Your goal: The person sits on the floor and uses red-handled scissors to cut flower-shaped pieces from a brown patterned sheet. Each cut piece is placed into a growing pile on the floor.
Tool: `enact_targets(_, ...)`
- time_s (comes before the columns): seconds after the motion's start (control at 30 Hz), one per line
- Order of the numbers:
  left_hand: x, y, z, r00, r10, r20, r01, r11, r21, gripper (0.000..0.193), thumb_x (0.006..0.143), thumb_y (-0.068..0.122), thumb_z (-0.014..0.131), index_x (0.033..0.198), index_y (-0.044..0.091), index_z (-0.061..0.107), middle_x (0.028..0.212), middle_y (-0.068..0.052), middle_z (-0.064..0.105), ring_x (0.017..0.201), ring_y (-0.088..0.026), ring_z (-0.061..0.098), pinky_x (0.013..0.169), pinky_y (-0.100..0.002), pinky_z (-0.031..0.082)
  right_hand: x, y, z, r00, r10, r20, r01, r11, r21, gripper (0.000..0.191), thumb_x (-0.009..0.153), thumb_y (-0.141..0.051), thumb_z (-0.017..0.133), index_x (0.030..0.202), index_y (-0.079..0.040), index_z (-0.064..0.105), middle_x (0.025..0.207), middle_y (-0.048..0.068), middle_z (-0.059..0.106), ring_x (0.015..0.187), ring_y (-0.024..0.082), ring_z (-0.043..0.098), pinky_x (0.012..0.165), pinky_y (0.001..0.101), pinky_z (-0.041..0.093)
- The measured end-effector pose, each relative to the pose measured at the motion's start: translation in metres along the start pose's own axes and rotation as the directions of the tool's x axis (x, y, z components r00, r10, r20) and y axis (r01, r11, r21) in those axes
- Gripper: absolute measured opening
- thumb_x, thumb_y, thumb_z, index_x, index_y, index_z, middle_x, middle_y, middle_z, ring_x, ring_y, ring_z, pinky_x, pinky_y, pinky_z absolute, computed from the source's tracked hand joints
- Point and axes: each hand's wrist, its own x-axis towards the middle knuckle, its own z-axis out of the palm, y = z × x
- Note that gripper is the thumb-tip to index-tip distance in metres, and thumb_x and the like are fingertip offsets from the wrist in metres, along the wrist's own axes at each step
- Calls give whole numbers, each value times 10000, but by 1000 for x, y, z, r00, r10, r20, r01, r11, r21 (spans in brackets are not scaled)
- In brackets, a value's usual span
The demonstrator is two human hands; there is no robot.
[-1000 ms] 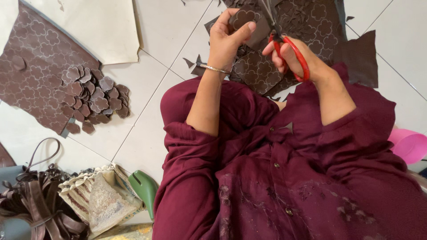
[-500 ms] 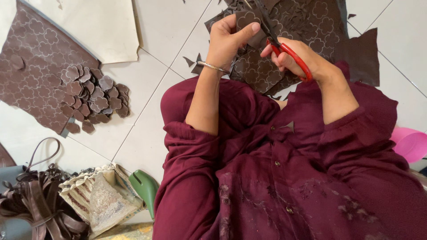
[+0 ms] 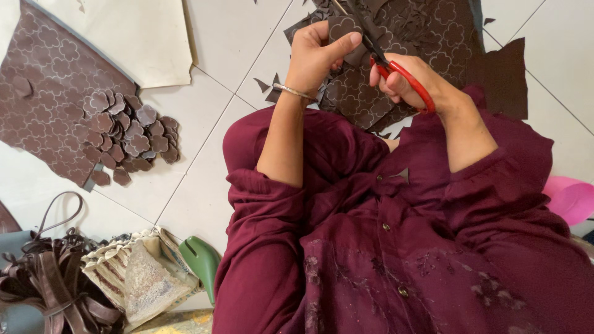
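Left hand (image 3: 318,52) pinched shut on a brown flower-shaped leather cutout (image 3: 342,29), over the patterned brown leather sheet (image 3: 433,37) at the far edge of the white tiled floor (image 3: 229,37). Right hand (image 3: 405,80) closed through red-handled scissors (image 3: 396,68), blades at the cutout. Heap of cut brown flower pieces (image 3: 127,133) well apart, toward the floor's left edge.

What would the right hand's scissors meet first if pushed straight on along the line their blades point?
Probably the flower-shaped brown piece pinched in the left hand: the scissors in the right hand point up-left along its edge; depth is unclear.
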Motion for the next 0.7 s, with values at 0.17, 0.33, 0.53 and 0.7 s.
enact_targets(0.17, 1, 3, -1, 1000, 6, 13, -6, 1000, 7, 182, 899, 196, 828, 864, 45, 731, 702, 33, 658, 588, -33, 545, 532, -200, 432, -1, 0, -2, 1000, -13, 22, 12, 999, 41, 959, 766, -976, 367, 955, -57, 569, 680, -30, 458, 591, 91, 486, 539, 251, 429)
enact_targets(0.33, 1, 3, -3, 1000, -14, 15, 13, 1000, 23, 167, 888, 179, 830, 861, 51, 727, 695, 41, 639, 585, -29, 530, 527, -204, 415, -1, 3, -6, 999, -13, 31, 14, 1000, -2, 939, 762, -972, 358, 917, -69, 563, 640, -30, 465, 555, 87, 485, 510, 248, 414)
enact_targets(0.53, 3, -2, -3, 1000, 12, 14, -12, 999, -37, 168, 925, 169, 808, 849, 58, 707, 702, 57, 616, 593, -26, 498, 534, -206, 390, -2, 2, -12, 999, -15, 51, 15, 1000, 13, 941, 773, -966, 375, 905, -53, 563, 647, -24, 475, 537, 92, 480, 496, 248, 414)
enact_targets(0.7, 5, -12, -1, 998, 56, -16, -56, 998, -9, 182, 927, 156, 805, 831, 66, 678, 689, 71, 579, 590, -16, 460, 525, -210, 359, -3, -2, -2, 999, -37, 39, 35, 998, 59, 951, 812, -968, 370, 1000, -58, 573, 697, -36, 467, 586, 77, 476, 529, 239, 421)
